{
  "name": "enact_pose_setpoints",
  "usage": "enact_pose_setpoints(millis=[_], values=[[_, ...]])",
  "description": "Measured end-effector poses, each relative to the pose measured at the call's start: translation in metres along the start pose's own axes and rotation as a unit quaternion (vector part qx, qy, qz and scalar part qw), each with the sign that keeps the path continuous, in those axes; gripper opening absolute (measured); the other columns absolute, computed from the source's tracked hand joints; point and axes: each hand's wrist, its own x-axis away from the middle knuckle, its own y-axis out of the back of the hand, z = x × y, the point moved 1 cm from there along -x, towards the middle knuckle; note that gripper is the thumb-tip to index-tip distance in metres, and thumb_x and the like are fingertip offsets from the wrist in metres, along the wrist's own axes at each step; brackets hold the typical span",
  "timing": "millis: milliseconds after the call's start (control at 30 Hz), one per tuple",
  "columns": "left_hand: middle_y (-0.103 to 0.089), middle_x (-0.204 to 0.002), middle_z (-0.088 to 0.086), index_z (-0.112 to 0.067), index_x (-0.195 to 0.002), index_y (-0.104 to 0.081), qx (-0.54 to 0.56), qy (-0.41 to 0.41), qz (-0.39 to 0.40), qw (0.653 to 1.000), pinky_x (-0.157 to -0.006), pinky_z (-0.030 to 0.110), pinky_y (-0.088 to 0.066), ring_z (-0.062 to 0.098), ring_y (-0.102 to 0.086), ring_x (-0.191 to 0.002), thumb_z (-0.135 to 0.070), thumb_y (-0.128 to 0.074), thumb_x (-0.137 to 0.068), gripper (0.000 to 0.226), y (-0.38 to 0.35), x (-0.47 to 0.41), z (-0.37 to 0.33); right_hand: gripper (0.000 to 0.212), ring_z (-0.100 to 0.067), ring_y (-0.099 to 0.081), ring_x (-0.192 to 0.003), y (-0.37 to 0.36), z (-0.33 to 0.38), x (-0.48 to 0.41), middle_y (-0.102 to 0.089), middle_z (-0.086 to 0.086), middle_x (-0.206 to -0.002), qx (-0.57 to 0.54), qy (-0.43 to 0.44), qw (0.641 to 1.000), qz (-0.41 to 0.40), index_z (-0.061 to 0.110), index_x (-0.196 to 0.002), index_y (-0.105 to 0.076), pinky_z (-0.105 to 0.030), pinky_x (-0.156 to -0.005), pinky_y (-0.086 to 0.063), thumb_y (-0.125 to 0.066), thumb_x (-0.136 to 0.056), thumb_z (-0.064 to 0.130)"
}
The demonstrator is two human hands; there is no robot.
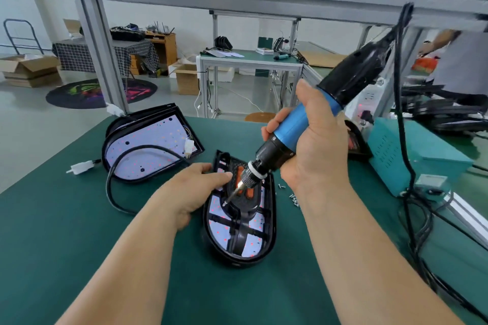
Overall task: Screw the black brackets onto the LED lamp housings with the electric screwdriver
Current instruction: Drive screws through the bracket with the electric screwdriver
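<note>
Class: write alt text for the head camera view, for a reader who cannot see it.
A right hand grips a blue electric screwdriver, its bit tilted down at the black bracket in a lamp housing, which the left hand steadies on a green mat. A second housing lies behind, loose screws to the right.

Matt green mat, glossy black plastic housing, knurled metal chuck

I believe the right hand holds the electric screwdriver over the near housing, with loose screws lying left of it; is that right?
Not quite: the head view shows the loose screws lying right of the near housing; the right hand holds the electric screwdriver over it.
</note>
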Motion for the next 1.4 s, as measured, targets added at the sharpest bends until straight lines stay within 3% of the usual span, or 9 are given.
enact_pose_setpoints(millis=[33, 133, 400, 633, 767, 900, 1033, 1233, 1400], values=[[-0.072, -0.109, 0.019, -0.004, -0.119, -0.064, 0.05, 0.007, 0.014, 0.999, -0.085, 0.038, -0.057, 0.028, -0.07, -0.091, -0.015, -0.063, -0.095, 0.027, -0.002, 0.001, -0.001, 0.021, -0.019, -0.048, -0.043, -0.001, -0.005, 0.001, -0.049, -0.005, -0.054, 0.006, -0.004, 1.0, 0.001, 0.012, -0.089, -0.048, -0.03, -0.052, -0.049, -0.068, -0.09, 0.019], [-0.067, -0.114, 0.031, 0.0, -0.119, -0.065, 0.116, 0.015, 0.028, 0.993, -0.09, 0.053, -0.056, 0.043, -0.068, -0.1, -0.001, -0.058, -0.094, 0.025, -0.005, 0.003, -0.002, 0.021, -0.021, -0.046, -0.049, -0.002, -0.014, 0.004, -0.047, -0.007, -0.059, 0.018, -0.015, 1.0, 0.002, 0.012, -0.089, -0.049, -0.031, -0.054, -0.049, -0.07, -0.089, 0.018], [-0.07, -0.106, 0.032, 0.004, -0.105, -0.071, 0.097, -0.008, -0.004, 0.995, -0.095, 0.06, -0.052, 0.05, -0.064, -0.105, 0.002, -0.06, -0.092, 0.017, -0.007, 0.006, -0.004, 0.021, -0.021, -0.047, -0.05, -0.003, -0.013, 0.008, -0.049, -0.006, -0.06, 0.033, -0.017, 0.999, -0.002, 0.014, -0.087, -0.049, -0.035, -0.058, -0.049, -0.069, -0.09, 0.019], [-0.074, -0.099, 0.023, 0.001, -0.098, -0.074, 0.078, -0.013, -0.03, 0.996, -0.101, 0.057, -0.048, 0.044, -0.067, -0.103, -0.004, -0.069, -0.088, 0.012, -0.007, 0.005, -0.004, 0.021, -0.022, -0.046, -0.052, -0.004, -0.013, 0.009, -0.047, -0.009, -0.063, 0.039, -0.017, 0.999, 0.009, 0.012, -0.09, -0.048, -0.034, -0.057, -0.048, -0.068, -0.091, 0.018], [-0.073, -0.093, 0.027, 0.002, -0.085, -0.074, 0.076, -0.011, -0.045, 0.996, -0.097, 0.061, -0.05, 0.048, -0.067, -0.1, -0.001, -0.069, -0.086, 0.006, -0.007, 0.006, -0.006, 0.021, -0.022, -0.048, -0.048, -0.005, -0.015, 0.01, -0.05, -0.008, -0.058, 0.054, -0.003, 0.998, 0.026, 0.011, -0.091, -0.049, -0.034, -0.056, -0.049, -0.069, -0.09, 0.019], [-0.072, -0.092, 0.03, 0.006, -0.088, -0.074, 0.077, -0.015, -0.046, 0.996, -0.092, 0.062, -0.052, 0.05, -0.067, -0.097, 0.0, -0.071, -0.085, 0.008, -0.008, 0.006, -0.005, 0.023, -0.022, -0.048, -0.049, -0.008, -0.017, 0.012, -0.05, -0.008, -0.059, 0.06, 0.008, 0.997, 0.043, 0.015, -0.084, -0.052, -0.034, -0.055, -0.05, -0.071, -0.077, 0.026], [-0.071, -0.09, 0.033, 0.007, -0.086, -0.074, 0.075, -0.016, -0.047, 0.996, -0.087, 0.063, -0.054, 0.047, -0.069, -0.088, 0.003, -0.073, -0.081, 0.006, -0.009, 0.007, -0.006, 0.024, -0.023, -0.048, -0.051, -0.011, -0.02, 0.015, -0.05, -0.008, -0.059, 0.077, 0.024, 0.995, 0.063, 0.014, -0.086, -0.052, -0.032, -0.052, -0.05, -0.071, -0.078, 0.026], [-0.07, -0.081, 0.031, 0.005, -0.078, -0.073, 0.074, -0.018, -0.053, 0.996, -0.068, 0.045, -0.06, 0.033, -0.066, -0.066, 0.004, -0.072, -0.083, 0.004, -0.008, 0.006, -0.005, 0.026, -0.022, -0.049, -0.047, -0.008, -0.02, 0.014, -0.052, -0.006, -0.055, 0.079, 0.024, 0.995, 0.064, 0.013, -0.084, -0.05, -0.032, -0.051, -0.05, -0.071, -0.079, 0.027], [-0.07, -0.079, 0.03, -0.002, -0.067, -0.073, 0.059, -0.016, -0.068, 0.996, -0.08, 0.058, -0.055, 0.034, -0.064, -0.069, 0.002, -0.076, -0.079, 0.013, -0.008, 0.008, -0.007, 0.026, -0.022, -0.05, -0.046, -0.009, -0.021, 0.014, -0.052, -0.007, -0.055, 0.08, 0.027, 0.994, 0.073, 0.012, -0.084, -0.049, -0.032, -0.05, -0.05, -0.07, -0.08, 0.027]])
